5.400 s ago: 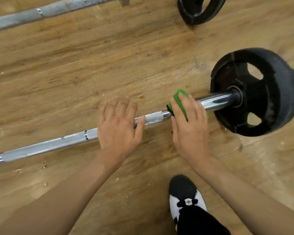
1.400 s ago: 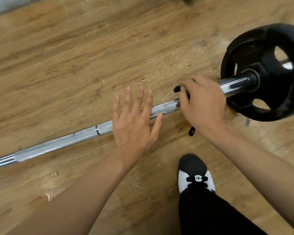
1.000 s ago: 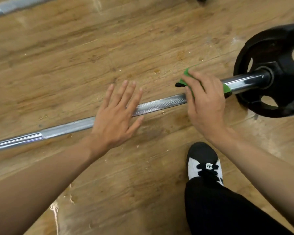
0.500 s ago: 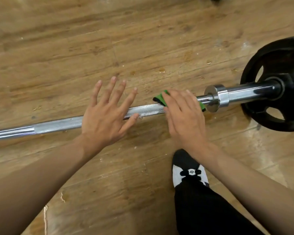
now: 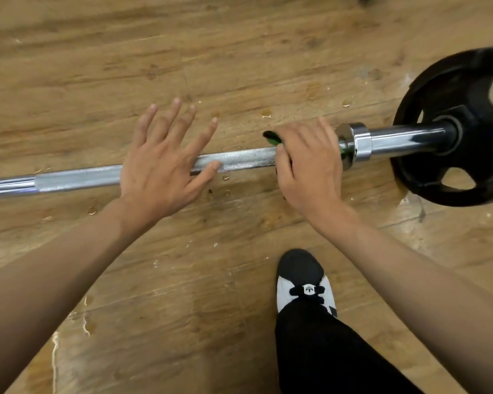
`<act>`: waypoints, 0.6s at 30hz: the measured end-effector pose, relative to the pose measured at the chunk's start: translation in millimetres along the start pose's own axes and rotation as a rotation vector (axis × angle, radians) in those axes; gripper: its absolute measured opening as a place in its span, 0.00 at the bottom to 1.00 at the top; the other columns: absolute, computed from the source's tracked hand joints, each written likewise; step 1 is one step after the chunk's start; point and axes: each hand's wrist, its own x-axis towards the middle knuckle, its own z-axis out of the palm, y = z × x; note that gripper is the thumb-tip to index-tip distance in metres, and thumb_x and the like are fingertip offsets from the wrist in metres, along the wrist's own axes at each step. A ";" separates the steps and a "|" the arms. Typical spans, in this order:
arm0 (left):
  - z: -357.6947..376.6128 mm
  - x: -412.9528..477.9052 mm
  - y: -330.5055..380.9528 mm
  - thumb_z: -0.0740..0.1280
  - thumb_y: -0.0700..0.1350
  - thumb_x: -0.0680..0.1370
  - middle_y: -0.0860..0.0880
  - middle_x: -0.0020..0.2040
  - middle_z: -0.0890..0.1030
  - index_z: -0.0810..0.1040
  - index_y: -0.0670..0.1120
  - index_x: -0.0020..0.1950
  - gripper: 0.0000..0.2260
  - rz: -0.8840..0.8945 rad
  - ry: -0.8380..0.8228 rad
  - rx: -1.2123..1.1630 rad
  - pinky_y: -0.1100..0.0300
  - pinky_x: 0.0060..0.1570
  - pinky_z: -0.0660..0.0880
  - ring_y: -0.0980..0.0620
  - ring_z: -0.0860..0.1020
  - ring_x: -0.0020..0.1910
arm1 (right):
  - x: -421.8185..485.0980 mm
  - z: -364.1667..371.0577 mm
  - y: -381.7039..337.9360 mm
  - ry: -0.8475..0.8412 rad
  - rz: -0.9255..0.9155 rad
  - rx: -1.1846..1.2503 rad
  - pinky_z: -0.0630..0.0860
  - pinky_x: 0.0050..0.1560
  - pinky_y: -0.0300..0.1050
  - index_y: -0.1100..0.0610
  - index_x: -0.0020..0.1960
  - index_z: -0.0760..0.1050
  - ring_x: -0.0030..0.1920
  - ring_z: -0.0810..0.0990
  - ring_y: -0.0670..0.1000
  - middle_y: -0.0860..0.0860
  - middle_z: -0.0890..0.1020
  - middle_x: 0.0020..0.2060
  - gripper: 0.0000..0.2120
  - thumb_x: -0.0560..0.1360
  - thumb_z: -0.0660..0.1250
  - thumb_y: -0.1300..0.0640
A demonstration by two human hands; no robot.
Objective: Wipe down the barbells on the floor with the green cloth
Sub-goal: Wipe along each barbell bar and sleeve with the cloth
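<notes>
1. Barbell is lying on the wooden floor.
2. Right hand is clutching the green cloth around the bar, beside the collar.
3. Left hand is resting on the bar, fingers spread and released.

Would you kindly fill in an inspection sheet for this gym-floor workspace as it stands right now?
Surface: wooden floor, with small wet spots near the bar.
Job's things: barbell lies on the floor, with a black weight plate on its right end; green cloth sits on the bar beside the collar, mostly hidden.
Clutter: nothing seen.
Grips: left hand lies flat over the bar, fingers spread; right hand grips the cloth on the bar.
Cables: nothing seen.
Surroundings: the person's black-and-white shoe and dark trouser leg stand just short of the bar.
</notes>
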 end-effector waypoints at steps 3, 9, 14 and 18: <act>2.7 6.0 -3.6 0.50 0.65 0.85 0.38 0.79 0.68 0.67 0.50 0.81 0.31 -0.047 0.019 -0.004 0.40 0.81 0.50 0.38 0.60 0.82 | 6.9 10.4 -29.2 0.039 0.210 -0.010 0.65 0.70 0.55 0.61 0.63 0.79 0.61 0.77 0.58 0.56 0.81 0.59 0.18 0.80 0.58 0.57; 5.4 15.3 -6.5 0.52 0.66 0.84 0.39 0.79 0.69 0.69 0.49 0.80 0.31 -0.093 0.045 -0.017 0.39 0.80 0.53 0.39 0.61 0.82 | 13.1 1.5 20.5 -0.229 -0.377 0.056 0.60 0.80 0.54 0.65 0.74 0.72 0.71 0.74 0.60 0.59 0.77 0.70 0.25 0.77 0.58 0.63; 7.0 18.9 -8.0 0.52 0.65 0.83 0.40 0.79 0.70 0.70 0.50 0.80 0.31 -0.105 0.066 -0.012 0.39 0.80 0.54 0.39 0.62 0.81 | 11.9 -9.7 -1.6 -0.256 0.052 -0.093 0.45 0.83 0.56 0.63 0.74 0.71 0.75 0.68 0.63 0.63 0.72 0.73 0.31 0.77 0.50 0.52; 8.8 20.0 -9.0 0.51 0.66 0.83 0.40 0.79 0.70 0.70 0.50 0.80 0.32 -0.113 0.073 -0.009 0.40 0.80 0.54 0.39 0.62 0.81 | 24.1 14.2 -49.6 -0.136 0.328 -0.120 0.49 0.81 0.63 0.59 0.62 0.80 0.67 0.73 0.61 0.56 0.80 0.60 0.22 0.81 0.56 0.47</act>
